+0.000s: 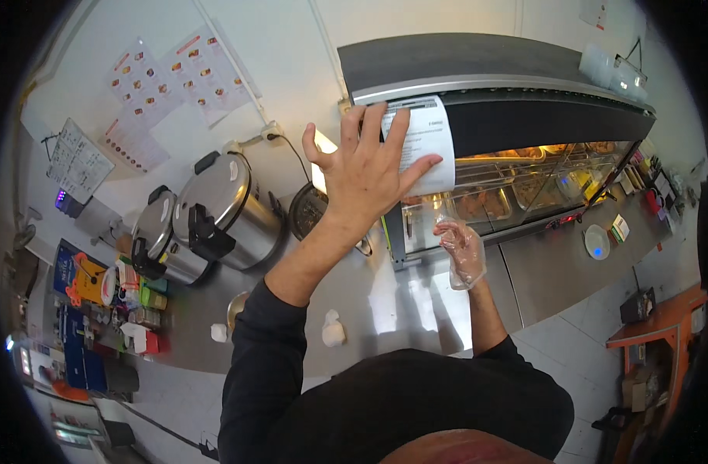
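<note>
While my left hand [367,172] presses flat, fingers spread wide, on the white paper slip [425,143] stuck to the heated display case [524,116], my right hand [462,249] — in a clear plastic glove, loosely curled, holding nothing — hovers above the steel bench [555,271].

Two urns [207,220] left on counter [385,309], heated display case [516,139] right; paper slip [423,143] on case front, beside left hand [365,174].

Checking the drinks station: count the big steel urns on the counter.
2: one large steel urn beside the warming cabinet, one smaller urn at its left. Others may be hidden.
</note>
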Demonstrator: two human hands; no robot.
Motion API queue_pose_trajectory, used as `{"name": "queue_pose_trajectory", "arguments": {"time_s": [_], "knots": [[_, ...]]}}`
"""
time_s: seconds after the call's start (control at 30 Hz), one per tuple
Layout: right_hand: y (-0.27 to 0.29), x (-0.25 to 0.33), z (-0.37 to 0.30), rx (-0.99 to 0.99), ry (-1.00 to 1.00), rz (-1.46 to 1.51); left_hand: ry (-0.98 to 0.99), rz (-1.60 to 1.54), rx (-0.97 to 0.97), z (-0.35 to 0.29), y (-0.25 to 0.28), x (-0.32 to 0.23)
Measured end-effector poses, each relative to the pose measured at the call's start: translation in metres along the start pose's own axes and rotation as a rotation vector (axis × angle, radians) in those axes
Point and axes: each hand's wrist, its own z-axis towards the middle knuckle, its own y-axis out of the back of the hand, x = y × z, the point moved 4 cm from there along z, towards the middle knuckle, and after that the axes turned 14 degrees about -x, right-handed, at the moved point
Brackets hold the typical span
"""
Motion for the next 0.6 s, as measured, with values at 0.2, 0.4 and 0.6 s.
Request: {"name": "queue_pose_trajectory", "arguments": {"time_s": [0.2,0.4,0.6], "knots": [[0.026,-0.059,-0.035,0.027,-0.174,-0.238,0.038,-0.145,-0.112,0.005,-0.019,-0.006],[-0.037,-0.118,-0.105,0.519,-0.339,-0.751,0.059,-0.327,-0.189,-0.051,0.016,0.035],[-0.119,-0.212,-0.187,0.930,-0.460,-0.772,0.677,-0.441,0.538,-0.356,0.040,0.085]]}}
